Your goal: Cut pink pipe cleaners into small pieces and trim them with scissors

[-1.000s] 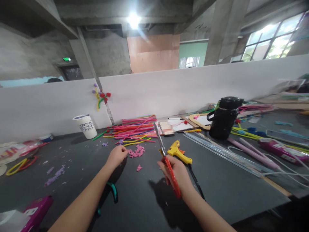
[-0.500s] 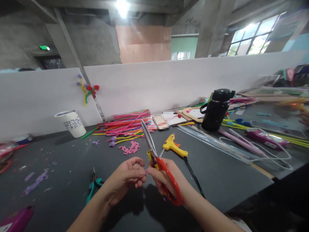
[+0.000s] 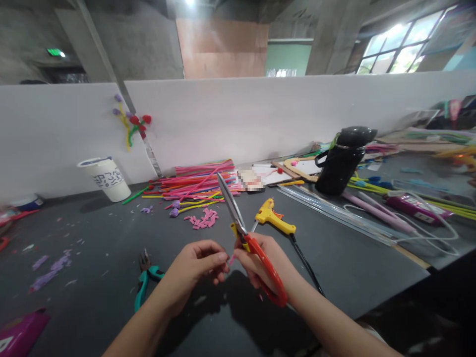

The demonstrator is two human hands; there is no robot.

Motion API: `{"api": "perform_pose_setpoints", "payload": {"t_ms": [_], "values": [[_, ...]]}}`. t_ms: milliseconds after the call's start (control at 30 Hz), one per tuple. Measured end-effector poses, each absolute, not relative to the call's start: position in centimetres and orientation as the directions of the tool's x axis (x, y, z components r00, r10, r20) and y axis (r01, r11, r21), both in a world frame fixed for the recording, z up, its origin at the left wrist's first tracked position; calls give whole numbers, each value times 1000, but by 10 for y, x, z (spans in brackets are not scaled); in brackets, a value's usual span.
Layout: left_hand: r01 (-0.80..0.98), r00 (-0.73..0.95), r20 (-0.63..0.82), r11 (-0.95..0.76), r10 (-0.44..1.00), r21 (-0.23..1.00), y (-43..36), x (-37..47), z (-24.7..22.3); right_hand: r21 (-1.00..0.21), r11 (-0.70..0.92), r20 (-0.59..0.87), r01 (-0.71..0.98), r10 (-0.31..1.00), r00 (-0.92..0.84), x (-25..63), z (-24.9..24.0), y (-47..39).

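Concrete beams and a white partition (image 3: 260, 119) back a dark grey worktable (image 3: 353, 267) strewn with craft supplies. Bright pipe cleaners (image 3: 197, 183) lie heaped near the partition, a white paper cup (image 3: 106, 178) to their left and a black flask (image 3: 340, 158) to their right. A yellow glue gun (image 3: 274, 220) rests just beyond the hands, teal-handled pliers (image 3: 145, 280) to their left, and pink cuttings (image 3: 204, 219) lie scattered before the heap. Above the table, the right hand (image 3: 260, 263) grips red-handled scissors (image 3: 249, 238), blades together and pointing up and away. The left hand (image 3: 199, 265) is curled, fingertips pinching a tiny pink piece (image 3: 231, 259) just beside the scissors' pivot, where both hands nearly touch.
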State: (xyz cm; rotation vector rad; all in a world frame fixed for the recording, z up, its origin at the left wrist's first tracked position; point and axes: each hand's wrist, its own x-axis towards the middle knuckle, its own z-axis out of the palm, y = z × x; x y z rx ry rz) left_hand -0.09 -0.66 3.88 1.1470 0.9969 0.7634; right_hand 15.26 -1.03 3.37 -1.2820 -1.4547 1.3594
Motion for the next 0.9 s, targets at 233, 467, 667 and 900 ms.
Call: {"api": "perform_pose_setpoints", "payload": {"t_ms": [233,467,667,900], "values": [[35,361,-230,233,904,972,-8,5,30,-962,37,-29,272,971,-235,154,25,-11],[3,327,-208,219,922,976,-8,6,28,-937,110,32,330,972,-233,152,23,-10],[-308,236,-186,254,954,917,-8,1,25,-989,-76,-101,124,972,-214,146,31,-10],[-305,219,-130,194,967,933,-9,5,27,-951,-145,-28,-274,920,-391,138,20,-12]]}}
